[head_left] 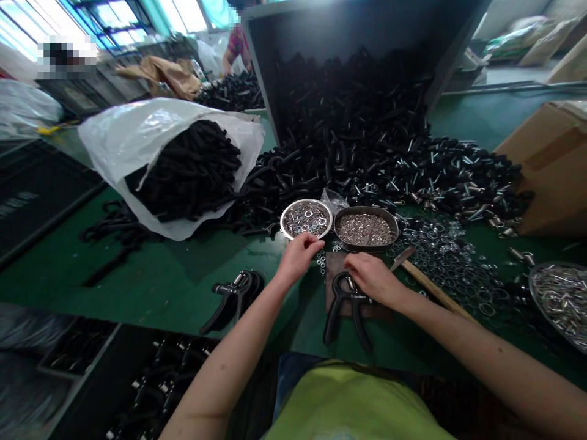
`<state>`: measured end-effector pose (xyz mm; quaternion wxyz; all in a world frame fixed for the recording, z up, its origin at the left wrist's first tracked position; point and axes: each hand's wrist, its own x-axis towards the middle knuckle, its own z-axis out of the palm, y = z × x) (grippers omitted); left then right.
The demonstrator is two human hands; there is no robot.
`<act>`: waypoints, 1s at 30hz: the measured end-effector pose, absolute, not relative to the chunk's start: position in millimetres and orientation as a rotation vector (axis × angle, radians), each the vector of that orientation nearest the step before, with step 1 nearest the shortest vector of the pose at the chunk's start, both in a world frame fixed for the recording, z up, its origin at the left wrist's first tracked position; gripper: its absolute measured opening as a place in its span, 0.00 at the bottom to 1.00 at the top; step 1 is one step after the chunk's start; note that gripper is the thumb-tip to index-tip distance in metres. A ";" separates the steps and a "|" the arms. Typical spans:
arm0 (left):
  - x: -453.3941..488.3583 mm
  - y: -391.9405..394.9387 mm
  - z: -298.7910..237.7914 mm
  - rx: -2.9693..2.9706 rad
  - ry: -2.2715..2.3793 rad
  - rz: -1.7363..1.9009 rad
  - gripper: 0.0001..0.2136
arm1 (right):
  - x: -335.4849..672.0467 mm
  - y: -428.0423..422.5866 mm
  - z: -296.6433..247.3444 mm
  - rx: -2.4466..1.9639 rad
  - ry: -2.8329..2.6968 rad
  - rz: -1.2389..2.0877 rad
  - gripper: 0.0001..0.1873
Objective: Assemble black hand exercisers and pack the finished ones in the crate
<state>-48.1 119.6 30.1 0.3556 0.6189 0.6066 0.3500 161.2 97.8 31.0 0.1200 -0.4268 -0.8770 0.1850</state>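
My left hand [297,255] reaches to the near rim of a round metal dish of washers [306,218], fingers curled in a pinch; what they hold is too small to see. My right hand [372,276] rests with fingers closed on the top of a black hand-grip exerciser [343,305] lying on a small brown board [333,264]. An oval metal tray of small nuts [365,229] stands just behind that hand. A hammer [428,282] lies to its right.
A big heap of black handles and bolts [367,146] spills from a dark bin. A white sack of black parts [183,165] lies left. Finished grippers [233,296] lie near left, loose rings [458,263] right, a cardboard box [554,165] far right. A person works far behind.
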 end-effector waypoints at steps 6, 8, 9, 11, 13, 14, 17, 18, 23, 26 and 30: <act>-17.2 48.5 18.8 1.682 1.453 0.749 0.06 | 161.2 89.1 24.5 -1.078 -2.824 0.217 0.07; -8.7 40.0 15.2 1.737 1.455 0.727 0.05 | 164.4 94.3 23.2 -1.146 -2.786 0.317 0.07; -5.5 38.0 13.3 1.771 1.453 0.716 0.05 | 166.2 98.9 24.0 -1.171 -2.772 0.384 0.07; -1.1 36.6 9.4 1.854 1.462 0.688 0.05 | 169.5 112.5 29.1 -1.212 -2.724 0.530 0.07; 1.2 36.5 5.6 1.938 1.488 0.660 0.04 | 171.3 132.7 38.0 -1.258 -2.614 0.636 0.08; 1.9 36.5 3.8 1.976 1.502 0.649 0.04 | 171.3 145.4 43.0 -1.296 -2.536 0.636 0.08; 3.7 35.0 0.0 2.119 1.536 0.618 0.03 | 165.7 190.7 55.3 -1.435 -2.333 0.489 0.09; 4.4 34.1 -0.5 2.194 1.538 0.598 0.03 | 161.8 206.9 57.2 -1.479 -2.294 0.438 0.10; 6.9 29.3 -0.4 2.501 1.516 0.500 0.06 | 133.6 273.3 46.4 -1.596 -2.281 0.374 0.12; 7.1 27.6 -1.7 2.455 1.559 0.558 0.06 | 118.9 291.8 30.4 -1.639 -2.326 0.383 0.13; 7.0 28.0 -3.3 2.537 1.509 0.530 0.07 | 106.6 296.0 17.5 -1.675 -2.382 0.376 0.12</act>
